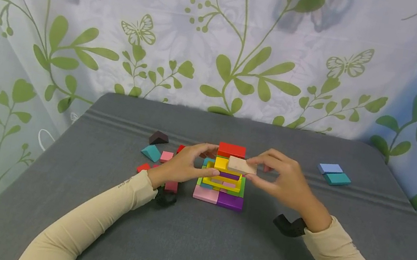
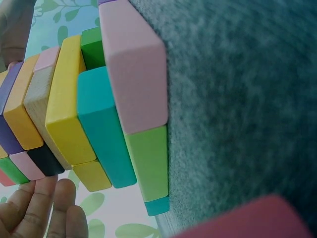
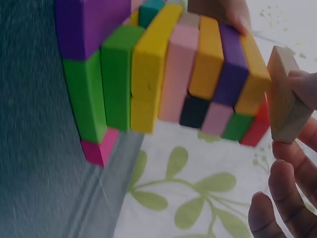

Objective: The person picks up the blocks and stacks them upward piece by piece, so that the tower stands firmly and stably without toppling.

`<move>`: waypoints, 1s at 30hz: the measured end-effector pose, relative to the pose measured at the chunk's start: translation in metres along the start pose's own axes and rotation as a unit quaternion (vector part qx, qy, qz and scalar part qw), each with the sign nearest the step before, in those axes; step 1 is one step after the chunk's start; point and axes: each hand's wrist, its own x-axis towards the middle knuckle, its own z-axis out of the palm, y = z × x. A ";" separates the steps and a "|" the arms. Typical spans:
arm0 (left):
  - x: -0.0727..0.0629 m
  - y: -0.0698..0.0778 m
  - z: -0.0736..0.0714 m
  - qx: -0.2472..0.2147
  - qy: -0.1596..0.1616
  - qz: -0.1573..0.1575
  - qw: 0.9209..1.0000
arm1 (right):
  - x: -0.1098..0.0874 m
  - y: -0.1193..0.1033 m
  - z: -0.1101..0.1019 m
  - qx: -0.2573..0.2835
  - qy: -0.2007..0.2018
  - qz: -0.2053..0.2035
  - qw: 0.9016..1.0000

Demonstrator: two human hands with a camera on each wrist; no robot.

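Observation:
A stepped tower of coloured wooden blocks (image 1: 230,200) stands on the grey table, purple and pink at its base and red (image 1: 232,150) near the top. My left hand (image 1: 181,164) is at its left side. Its thumb rests on the near face by a purple block (image 3: 232,64), and fingers (image 2: 42,203) touch the far side, so the hand grips the upper layers. At the tower's upper right, my right hand (image 1: 283,182) pinches a plain wooden block (image 1: 242,165) between thumb and fingers. In the right wrist view that block is tilted beside the top yellow block (image 3: 255,74).
Loose blocks lie left of the tower, among them a teal triangular block (image 1: 152,152), a dark triangular one (image 1: 158,138) and a pink one (image 1: 166,156); my left forearm partly covers others. Light blue (image 1: 330,168) and teal (image 1: 337,178) flat blocks lie far right. A patterned curtain (image 1: 225,35) hangs behind.

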 end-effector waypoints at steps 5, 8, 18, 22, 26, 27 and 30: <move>0.000 0.000 0.000 -0.002 0.000 0.000 1.000 | 0.004 -0.005 0.011 -0.012 0.001 -0.015 1.000; 0.000 0.001 0.000 0.001 0.001 0.000 1.000 | 0.007 -0.007 0.015 -0.016 0.010 -0.029 0.999; 0.001 0.002 -0.001 0.004 0.000 -0.004 1.000 | 0.014 -0.011 0.022 -0.040 0.022 -0.028 0.999; 0.002 0.002 -0.001 0.010 -0.001 -0.008 1.000 | 0.015 -0.012 0.024 -0.041 0.018 -0.005 0.999; 0.002 0.003 -0.001 0.013 -0.003 -0.010 1.000 | 0.015 -0.011 0.025 -0.028 0.013 0.022 0.999; 0.002 0.003 -0.001 0.013 -0.003 -0.010 1.000 | 0.015 -0.010 0.025 -0.020 0.011 0.033 0.999; 0.002 0.003 -0.002 0.013 -0.001 -0.010 1.000 | 0.016 -0.008 0.023 0.013 -0.006 0.081 0.997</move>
